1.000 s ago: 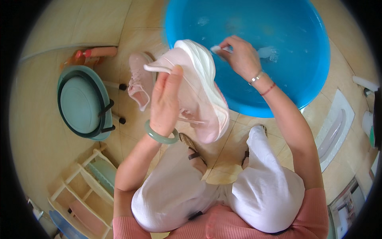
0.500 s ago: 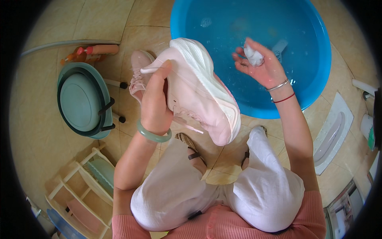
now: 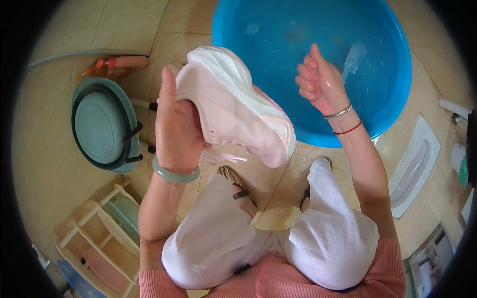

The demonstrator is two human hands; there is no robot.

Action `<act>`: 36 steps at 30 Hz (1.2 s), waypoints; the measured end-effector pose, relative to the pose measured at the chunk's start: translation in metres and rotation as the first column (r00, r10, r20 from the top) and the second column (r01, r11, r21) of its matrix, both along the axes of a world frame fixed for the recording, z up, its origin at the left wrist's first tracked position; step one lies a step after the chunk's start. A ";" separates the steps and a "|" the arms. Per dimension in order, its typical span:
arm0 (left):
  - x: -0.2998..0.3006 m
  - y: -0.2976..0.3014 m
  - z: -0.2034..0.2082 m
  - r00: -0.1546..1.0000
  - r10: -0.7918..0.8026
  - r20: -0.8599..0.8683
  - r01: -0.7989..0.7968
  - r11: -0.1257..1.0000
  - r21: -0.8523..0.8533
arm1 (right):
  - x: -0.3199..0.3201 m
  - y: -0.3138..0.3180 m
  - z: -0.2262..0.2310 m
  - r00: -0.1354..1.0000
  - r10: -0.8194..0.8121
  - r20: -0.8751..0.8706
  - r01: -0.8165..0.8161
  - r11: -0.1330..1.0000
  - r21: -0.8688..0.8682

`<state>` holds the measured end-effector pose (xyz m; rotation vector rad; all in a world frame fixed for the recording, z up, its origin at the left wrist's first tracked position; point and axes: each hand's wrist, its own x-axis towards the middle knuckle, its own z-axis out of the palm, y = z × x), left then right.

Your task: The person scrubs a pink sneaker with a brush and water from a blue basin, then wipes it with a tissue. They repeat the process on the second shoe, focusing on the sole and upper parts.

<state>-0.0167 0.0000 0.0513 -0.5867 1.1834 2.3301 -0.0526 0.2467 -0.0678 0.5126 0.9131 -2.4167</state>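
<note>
A pink sneaker (image 3: 226, 102) with a thick white sole is in my left hand (image 3: 179, 131). The hand's fingers reach into the shoe's opening while the thumb sticks up outside it. The shoe is tilted sole-up toward the basin, its laces hanging loose on the near side. Over the water in the blue basin (image 3: 318, 140), my right hand (image 3: 323, 82) is closed in a wet fist with the thumb up. The crumpled white wad seen in that palm earlier is hidden inside the fist. A pale, long object (image 3: 353, 60) lies in the water beside it.
At left are a folded green basin (image 3: 99, 126), orange and pink bottles (image 3: 124, 62) and a cream rack (image 3: 74, 233). Another pink shoe (image 3: 174, 68) is mostly hidden behind my left hand. A white floor tray (image 3: 415, 169) lies at right. My sandaled feet stand between basin and knees.
My right hand has gone from open, with a white wad in its palm, to a fist. My left hand and the shoe have shifted left, the thumb coming off the shoe.
</note>
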 end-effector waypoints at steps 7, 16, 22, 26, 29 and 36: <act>0.007 0.000 0.005 0.989 0.150 0.002 -0.149 0.986 -0.081 | 0.006 0.000 0.009 0.991 0.009 -0.136 0.022 0.975 0.220; 0.012 -0.010 -0.001 0.980 0.198 0.016 -0.198 0.980 -0.024 | 0.046 -0.014 0.074 0.893 0.252 -0.374 -0.073 0.899 0.433; 0.013 -0.004 -0.002 0.973 0.226 0.037 -0.224 0.973 -0.047 | 0.061 -0.031 0.057 0.732 0.320 -0.602 0.164 0.774 0.612; 0.017 0.001 -0.012 0.971 0.237 -0.008 -0.236 0.964 -0.125 | 0.059 -0.045 0.049 0.710 0.323 -0.625 0.270 0.695 0.666; 0.016 0.001 -0.012 0.975 0.222 -0.017 -0.222 0.965 -0.137 | 0.046 -0.055 0.056 0.743 0.350 -0.570 0.237 0.659 0.713; 0.014 -0.006 -0.020 0.973 0.230 0.025 -0.228 0.970 -0.080 | 0.046 -0.051 0.046 0.581 0.407 -0.705 0.433 0.579 0.691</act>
